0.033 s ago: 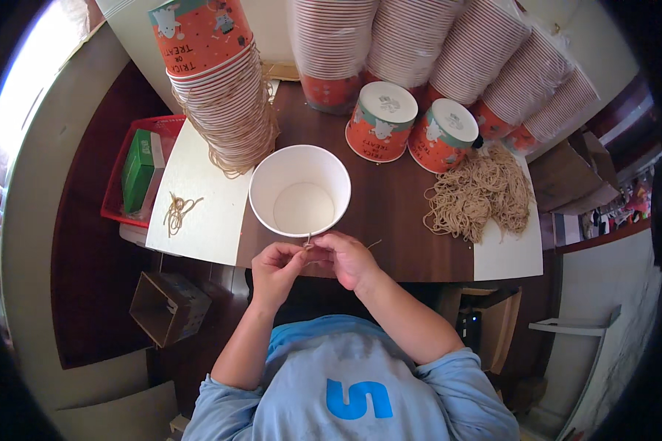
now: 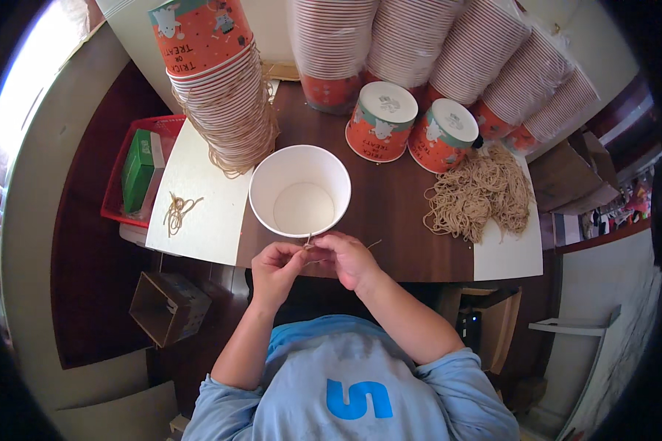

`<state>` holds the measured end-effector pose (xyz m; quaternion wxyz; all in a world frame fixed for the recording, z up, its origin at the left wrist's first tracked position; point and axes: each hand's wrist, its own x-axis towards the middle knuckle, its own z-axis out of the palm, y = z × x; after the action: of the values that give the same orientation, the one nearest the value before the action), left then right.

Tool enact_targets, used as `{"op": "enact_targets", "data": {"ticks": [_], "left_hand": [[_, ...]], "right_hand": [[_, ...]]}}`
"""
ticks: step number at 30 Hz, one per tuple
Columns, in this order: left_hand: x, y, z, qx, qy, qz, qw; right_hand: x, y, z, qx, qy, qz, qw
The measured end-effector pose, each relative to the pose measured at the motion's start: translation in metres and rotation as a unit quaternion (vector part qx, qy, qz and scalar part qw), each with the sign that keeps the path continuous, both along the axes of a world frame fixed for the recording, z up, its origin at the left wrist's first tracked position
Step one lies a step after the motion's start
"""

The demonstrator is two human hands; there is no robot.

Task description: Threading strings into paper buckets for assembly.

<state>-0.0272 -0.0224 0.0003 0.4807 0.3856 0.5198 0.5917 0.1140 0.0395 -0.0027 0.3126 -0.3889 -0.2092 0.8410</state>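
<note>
An open white paper bucket (image 2: 301, 159) stands upright near the table's front edge, its mouth facing up. Just in front of its near rim, my left hand (image 2: 276, 270) and my right hand (image 2: 348, 261) meet with fingertips pinched on a thin tan cord (image 2: 310, 242). A loose end of the cord sticks out to the right of my right hand. The part between my fingers is mostly hidden, so I cannot tell whether it is knotted or fastened to the bucket. To the right lies a tangled heap of tan cord (image 2: 485, 195).
Nested buckets with cords (image 2: 224, 103) rise at the left. Two upturned orange buckets (image 2: 379, 132) sit behind the open one, before tall wrapped bucket stacks (image 2: 412, 44). Cord scraps (image 2: 178, 212) lie left, beside a red basket (image 2: 112, 184). A cardboard box (image 2: 165, 309) stands below.
</note>
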Motion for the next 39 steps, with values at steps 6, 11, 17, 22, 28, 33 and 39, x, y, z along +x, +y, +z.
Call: {"op": "enact_targets", "data": {"ticks": [6,11,17,22,28,33,39], "left_hand": [[0.0,0.001,-0.002,0.0,0.02,0.014,1.0],[-0.001,0.004,-0.008,0.004,0.037,0.016,0.999],[0.003,0.004,-0.009,-0.006,-0.016,0.015,1.0],[0.002,0.004,-0.009,-0.01,-0.036,0.004,0.999],[0.005,0.005,-0.002,0.028,-0.111,-0.026,0.993],[0.008,0.005,0.005,-0.016,-0.065,-0.047,0.997],[-0.001,0.006,-0.001,-0.062,-0.021,-0.047,0.997]], "right_hand": [[0.004,0.0,-0.007,0.276,-0.194,0.006,0.941],[0.01,0.006,0.013,0.376,-0.366,0.066,0.849],[0.012,0.003,-0.002,0.306,-0.228,0.051,0.923],[0.005,-0.003,-0.005,0.274,-0.125,0.01,0.953],[0.011,0.0,-0.003,0.277,-0.162,0.055,0.946],[0.011,-0.001,0.004,0.286,-0.171,0.08,0.94],[0.013,0.001,0.003,0.335,-0.217,0.069,0.914]]}}
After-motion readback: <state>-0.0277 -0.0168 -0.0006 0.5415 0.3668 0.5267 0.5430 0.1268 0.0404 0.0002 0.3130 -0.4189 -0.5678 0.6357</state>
